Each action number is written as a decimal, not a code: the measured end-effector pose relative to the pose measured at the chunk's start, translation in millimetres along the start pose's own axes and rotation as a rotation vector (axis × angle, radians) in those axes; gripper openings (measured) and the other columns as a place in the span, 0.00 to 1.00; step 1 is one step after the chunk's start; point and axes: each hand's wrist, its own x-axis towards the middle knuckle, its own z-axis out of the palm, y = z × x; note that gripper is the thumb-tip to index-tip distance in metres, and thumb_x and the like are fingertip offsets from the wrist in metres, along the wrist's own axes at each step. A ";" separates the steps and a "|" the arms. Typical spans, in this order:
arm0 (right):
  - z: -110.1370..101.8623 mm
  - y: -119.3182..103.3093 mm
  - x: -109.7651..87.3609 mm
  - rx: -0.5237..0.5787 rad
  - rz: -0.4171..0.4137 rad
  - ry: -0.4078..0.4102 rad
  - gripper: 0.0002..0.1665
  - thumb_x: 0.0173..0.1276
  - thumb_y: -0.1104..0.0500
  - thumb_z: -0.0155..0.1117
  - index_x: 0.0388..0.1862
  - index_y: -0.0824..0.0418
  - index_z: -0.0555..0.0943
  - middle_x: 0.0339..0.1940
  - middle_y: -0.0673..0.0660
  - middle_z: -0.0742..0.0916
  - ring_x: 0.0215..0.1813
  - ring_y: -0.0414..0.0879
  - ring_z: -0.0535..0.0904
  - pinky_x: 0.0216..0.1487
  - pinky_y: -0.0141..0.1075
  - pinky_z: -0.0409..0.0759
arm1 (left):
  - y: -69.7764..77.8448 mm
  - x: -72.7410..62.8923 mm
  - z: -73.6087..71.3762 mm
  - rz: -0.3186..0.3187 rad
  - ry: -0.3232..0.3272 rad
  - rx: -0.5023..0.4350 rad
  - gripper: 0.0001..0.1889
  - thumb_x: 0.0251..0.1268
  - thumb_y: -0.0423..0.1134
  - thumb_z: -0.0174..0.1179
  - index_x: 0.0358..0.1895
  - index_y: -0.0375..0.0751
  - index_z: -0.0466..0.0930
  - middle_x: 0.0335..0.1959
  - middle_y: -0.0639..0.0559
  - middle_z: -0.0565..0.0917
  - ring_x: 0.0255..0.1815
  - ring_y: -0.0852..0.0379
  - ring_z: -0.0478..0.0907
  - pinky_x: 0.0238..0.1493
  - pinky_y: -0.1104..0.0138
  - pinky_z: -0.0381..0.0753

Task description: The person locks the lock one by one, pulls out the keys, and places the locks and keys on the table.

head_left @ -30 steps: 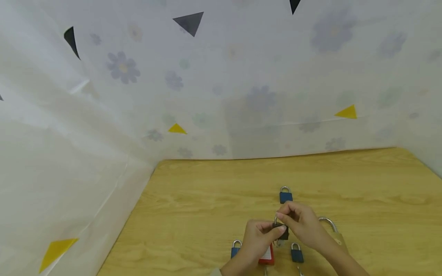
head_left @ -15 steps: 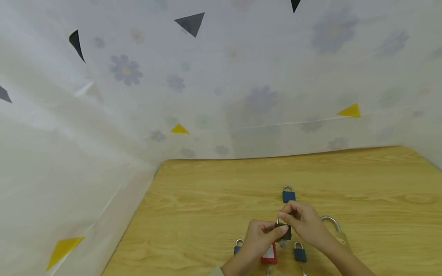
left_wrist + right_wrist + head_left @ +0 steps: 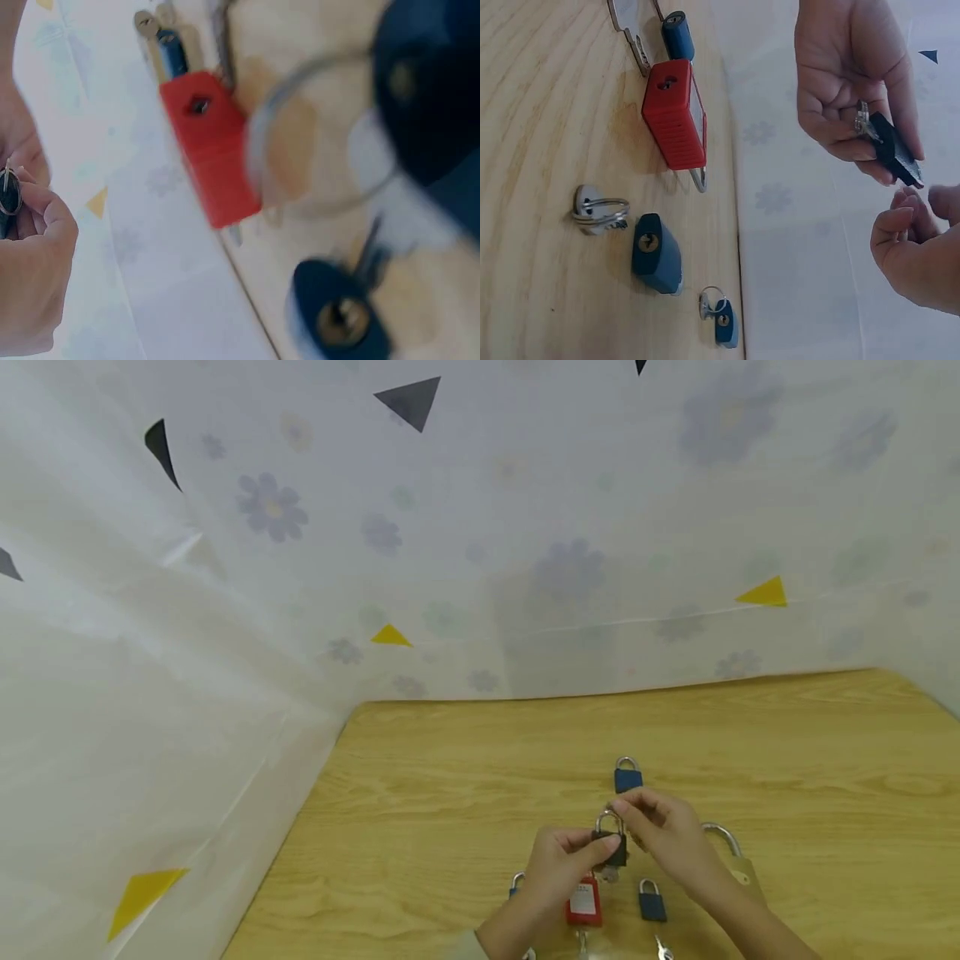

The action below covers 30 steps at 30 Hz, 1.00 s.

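My left hand (image 3: 555, 864) pinches a small black padlock (image 3: 618, 857) between thumb and fingers, its silver shackle pointing up. Keys on a ring (image 3: 863, 118) hang from the padlock's keyhole end in the right wrist view. Close by the shackle top is my right hand (image 3: 671, 839). Its fingers are loosely bent, and the right wrist view shows a gap between thumb and forefinger (image 3: 904, 201). Nothing shows in that hand; light contact with the shackle cannot be ruled out. Below the hands, a red padlock (image 3: 583, 903) with a white label lies on the table.
Blue padlocks lie behind the hands (image 3: 628, 778), in front of them (image 3: 652, 907) and partly hidden by the left wrist (image 3: 514, 887). A large brass padlock (image 3: 742, 878) is beside the right forearm. Loose keys (image 3: 663, 950) lie nearby. A white flowered sheet (image 3: 465, 527) encloses the wooden table (image 3: 420, 793).
The right fingers have shifted up and off to the right of the shackle they held earlier. Both legs of the shackle now show. The left hand keeps its grip on the black padlock.
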 end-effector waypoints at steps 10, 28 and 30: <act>18.4 17.8 -20.7 0.347 0.325 -0.137 0.19 0.77 0.54 0.40 0.38 0.65 0.76 0.29 0.46 0.79 0.28 0.35 0.72 0.30 0.26 0.75 | 10.8 4.3 -4.7 0.064 0.106 -0.155 0.15 0.62 0.35 0.59 0.41 0.21 0.79 0.32 0.45 0.87 0.28 0.66 0.79 0.35 0.74 0.79; 49.6 14.2 -35.9 0.275 0.219 0.212 0.08 0.64 0.67 0.59 0.31 0.74 0.76 0.23 0.49 0.81 0.22 0.37 0.74 0.23 0.28 0.78 | 7.9 3.6 1.1 0.035 0.149 -0.132 0.16 0.61 0.39 0.60 0.42 0.25 0.81 0.35 0.40 0.86 0.29 0.65 0.81 0.36 0.74 0.80; 49.1 14.4 -36.3 0.277 0.207 0.218 0.08 0.64 0.67 0.59 0.31 0.75 0.75 0.23 0.49 0.81 0.22 0.38 0.73 0.23 0.28 0.77 | 7.8 3.7 1.6 0.034 0.147 -0.136 0.16 0.61 0.38 0.60 0.42 0.24 0.81 0.35 0.39 0.86 0.28 0.65 0.81 0.35 0.75 0.81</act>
